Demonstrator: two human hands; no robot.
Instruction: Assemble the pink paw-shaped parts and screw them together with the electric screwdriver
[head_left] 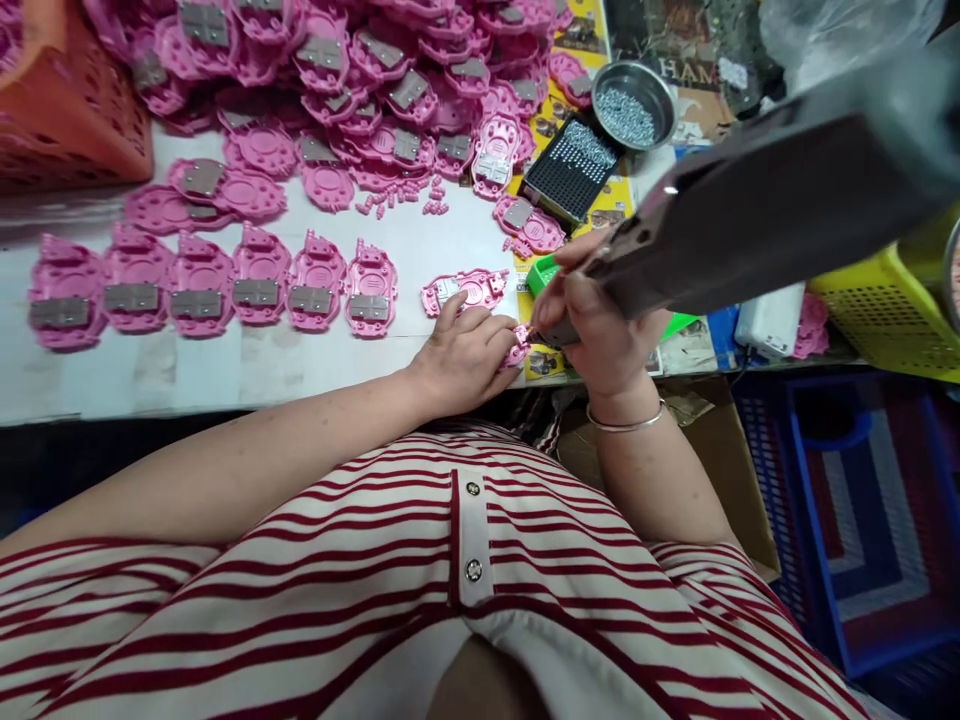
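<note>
Six pink plastic casings with grey metal plates (pixel 257 268) line up in a row. Heaped pink plastic casings (pixel 382 90) overlap too much to count. One each: round steel bowl (pixel 598 94), black perforated plastic tray (pixel 558 188), orange plastic basket (pixel 82 125), yellow perforated plastic basket (pixel 874 305), long dark handheld tool (pixel 757 205). Small silvery metal bits (pixel 624 114): uncountable.

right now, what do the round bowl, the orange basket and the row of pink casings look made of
The round bowl looks like polished metal, its grey rim catching light. The orange basket seems moulded plastic, faintly glossy, with regular holes. The pink casings look like rigid, glossy plastic: uniform colour, moulded ridges; type unclear.
</note>
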